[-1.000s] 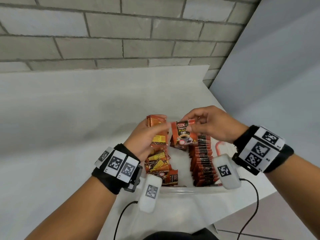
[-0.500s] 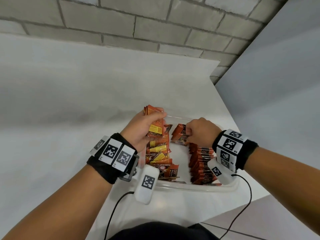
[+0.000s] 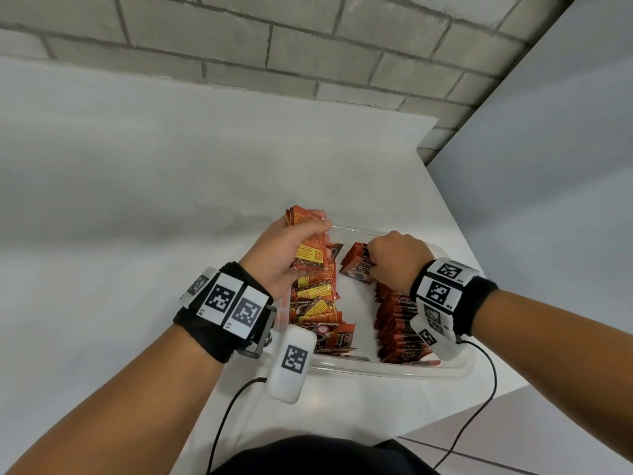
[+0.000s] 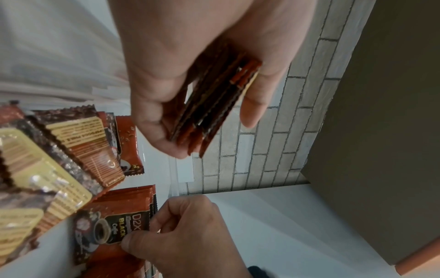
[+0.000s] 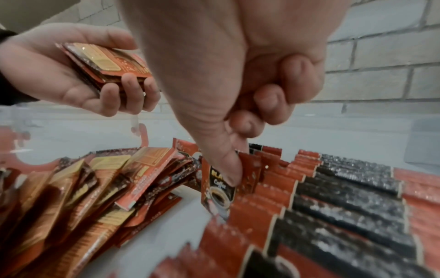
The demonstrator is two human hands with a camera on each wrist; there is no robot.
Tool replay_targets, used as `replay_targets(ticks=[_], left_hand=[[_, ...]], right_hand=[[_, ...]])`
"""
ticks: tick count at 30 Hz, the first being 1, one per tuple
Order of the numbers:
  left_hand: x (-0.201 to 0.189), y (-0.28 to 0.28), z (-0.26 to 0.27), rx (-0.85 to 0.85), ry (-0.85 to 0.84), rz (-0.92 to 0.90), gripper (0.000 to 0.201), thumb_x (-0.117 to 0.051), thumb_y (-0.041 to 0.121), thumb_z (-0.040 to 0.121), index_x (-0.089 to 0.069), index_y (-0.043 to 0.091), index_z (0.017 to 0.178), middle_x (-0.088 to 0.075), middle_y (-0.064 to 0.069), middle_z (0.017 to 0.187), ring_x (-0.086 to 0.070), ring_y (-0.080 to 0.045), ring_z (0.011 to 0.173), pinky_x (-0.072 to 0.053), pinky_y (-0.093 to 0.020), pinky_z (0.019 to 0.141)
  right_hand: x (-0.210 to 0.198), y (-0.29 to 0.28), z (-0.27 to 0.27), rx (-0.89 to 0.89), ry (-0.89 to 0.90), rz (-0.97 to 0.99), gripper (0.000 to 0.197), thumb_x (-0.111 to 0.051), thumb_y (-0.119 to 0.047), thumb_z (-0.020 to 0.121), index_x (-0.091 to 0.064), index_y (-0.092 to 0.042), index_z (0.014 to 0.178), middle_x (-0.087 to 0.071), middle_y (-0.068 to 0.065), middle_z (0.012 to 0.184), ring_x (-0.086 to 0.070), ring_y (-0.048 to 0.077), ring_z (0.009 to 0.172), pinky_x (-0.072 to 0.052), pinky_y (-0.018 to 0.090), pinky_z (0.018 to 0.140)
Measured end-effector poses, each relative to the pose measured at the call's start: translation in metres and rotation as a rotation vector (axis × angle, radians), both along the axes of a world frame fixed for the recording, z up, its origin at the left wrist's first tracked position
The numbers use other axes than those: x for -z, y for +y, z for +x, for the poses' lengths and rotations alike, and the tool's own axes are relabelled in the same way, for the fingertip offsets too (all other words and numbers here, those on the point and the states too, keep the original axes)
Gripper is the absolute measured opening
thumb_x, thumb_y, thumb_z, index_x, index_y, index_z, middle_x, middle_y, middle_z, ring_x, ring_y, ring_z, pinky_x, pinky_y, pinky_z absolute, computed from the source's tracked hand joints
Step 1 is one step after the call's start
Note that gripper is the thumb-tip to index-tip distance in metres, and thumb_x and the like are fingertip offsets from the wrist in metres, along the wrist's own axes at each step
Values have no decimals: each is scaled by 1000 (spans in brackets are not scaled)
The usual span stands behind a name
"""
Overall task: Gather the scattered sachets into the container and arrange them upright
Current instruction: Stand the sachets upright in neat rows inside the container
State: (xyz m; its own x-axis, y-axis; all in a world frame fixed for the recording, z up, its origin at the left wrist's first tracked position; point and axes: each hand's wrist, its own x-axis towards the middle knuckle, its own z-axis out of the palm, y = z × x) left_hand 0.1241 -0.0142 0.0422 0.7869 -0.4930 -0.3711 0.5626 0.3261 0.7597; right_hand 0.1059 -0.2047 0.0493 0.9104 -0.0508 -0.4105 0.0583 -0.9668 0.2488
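A clear plastic container point(image 3: 394, 371) sits at the near right of the white table. Along its right side stands a row of upright red-and-black sachets point(image 3: 399, 323), seen close as a row of upright sachets point(image 5: 333, 197). On its left side more sachets point(image 3: 317, 303) lean in a loose pile. My left hand point(image 3: 291, 248) grips a stack of sachets point(image 3: 306, 241) above the container's far left; in the left wrist view that stack point(image 4: 214, 101) sits between thumb and fingers. My right hand point(image 3: 394, 258) pinches one sachet point(image 5: 218, 190) at the far end of the upright row.
The white table point(image 3: 171, 217) spreads out to the left and ahead. A grey brick wall point(image 3: 308, 46) runs behind it and a plain wall point(image 3: 548, 200) stands to the right. The table's edge lies just right of the container. Camera cables hang near my wrists.
My right hand has dropped from beside the left hand into the container, carrying one sachet down to the far end of the upright row. The left hand still holds its stack.
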Motion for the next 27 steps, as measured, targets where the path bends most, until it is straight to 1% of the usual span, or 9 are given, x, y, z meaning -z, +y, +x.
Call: replay_targets(ticks=[3,6,9,12,16,21,24,26,27], left_hand=[[0,0,-1,-1,2,-5,21,-60,18,89,-59,18,110,-63,-3,76,-62,-16,66,-52,-30,65],[0,0,-1,-8,7,-6,23,-61,18,89,-60,17,111,-63,-3,76,-63,-17,66,-52,-31,66],[0,-1,-1,-14,8,-8,24,-61,17,89,-59,17,112,-63,-3,76,-62,-17,67,-53,-30,64],[0,-1,-1,-18,9,-10,24,-61,17,89,-59,17,112,-63,-2,74,-62,-16,66,-53,-28,62],[1,0,-1,-18,6,-14,22,-61,17,88,-60,17,111,-63,-2,75,-62,-16,66,-53,-29,64],[2,-1,-1,-24,4,-16,17,-60,18,89,-60,17,106,-63,-3,75,-63,-16,64,-53,-30,64],[2,-2,-3,-24,26,-21,18,-56,18,91,-59,14,108,-64,-6,78,-64,-19,66,-54,-32,65],[2,-2,-3,-16,43,-39,18,-50,13,93,-61,14,107,-66,-10,85,-66,-23,72,-54,-36,69],[1,-2,-4,-7,41,-45,20,-49,9,92,-62,14,107,-66,-13,89,-67,-25,76,-54,-37,71]], right_hand=[[2,0,1,-24,-10,-25,7,-50,-10,87,-45,-10,82,-34,0,68,-46,24,68,-34,28,56],[4,-2,2,-29,-21,-11,10,-50,-11,87,-41,-12,82,-33,-1,67,-45,24,68,-33,28,55],[5,-4,1,-38,-55,-6,13,-50,-10,87,-38,-13,85,-32,-2,66,-44,24,66,-27,26,49],[5,-5,0,-41,-66,1,17,-51,-10,88,-35,-14,87,-38,0,69,-45,24,66,-32,29,53],[1,-4,-2,-32,-75,19,20,-53,-15,90,-33,-14,89,-48,4,81,-47,25,69,-38,31,59],[-4,-6,-5,-26,-115,59,21,-57,-23,90,-38,-13,89,-49,3,81,-48,24,70,-39,30,60],[-10,-9,-7,-2,-180,118,22,-55,-33,92,-46,-13,92,-52,1,81,-50,23,70,-39,29,60],[-15,-14,-10,17,-242,201,25,-55,-39,92,-51,-15,95,-51,-3,79,-52,21,72,-38,28,61],[-19,-15,-11,25,-276,295,25,-57,-40,91,-54,-16,97,-52,-4,79,-53,18,72,-38,27,62]])
